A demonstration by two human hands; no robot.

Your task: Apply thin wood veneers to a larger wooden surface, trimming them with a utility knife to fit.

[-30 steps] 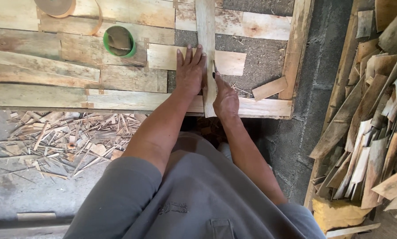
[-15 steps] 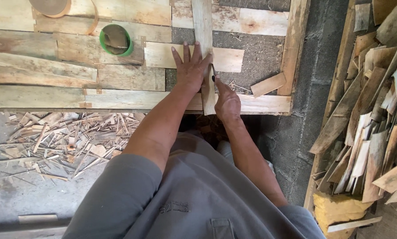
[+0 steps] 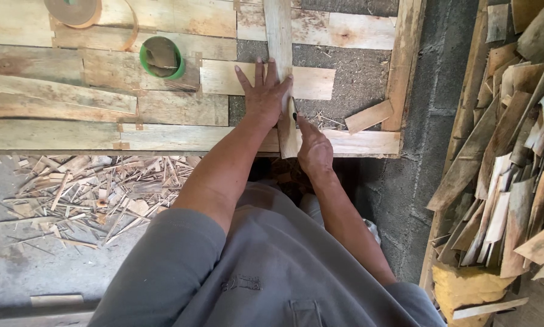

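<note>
Hands on the upright wooden strip, both pressed to the work.
Nearest, the right hand (image 3: 314, 148) is curled at the strip's lower end, fingers narrow around a small dark tool I can't make out. Just beyond, the left hand (image 3: 264, 94) lies flat, fingers spread wide, pinning the wooden strip (image 3: 278, 36) across a horizontal plank (image 3: 311, 83). Farther left sits a green tape roll (image 3: 162, 57), shavings (image 3: 90, 188) below the bench edge.

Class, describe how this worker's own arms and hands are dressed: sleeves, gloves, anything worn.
Both hands, left hand and right hand, are bare, with no gloves, rings or watch visible. The forearms are uncovered. A grey short-sleeved shirt covers the upper arms; its left sleeve ends above the elbow.
</note>
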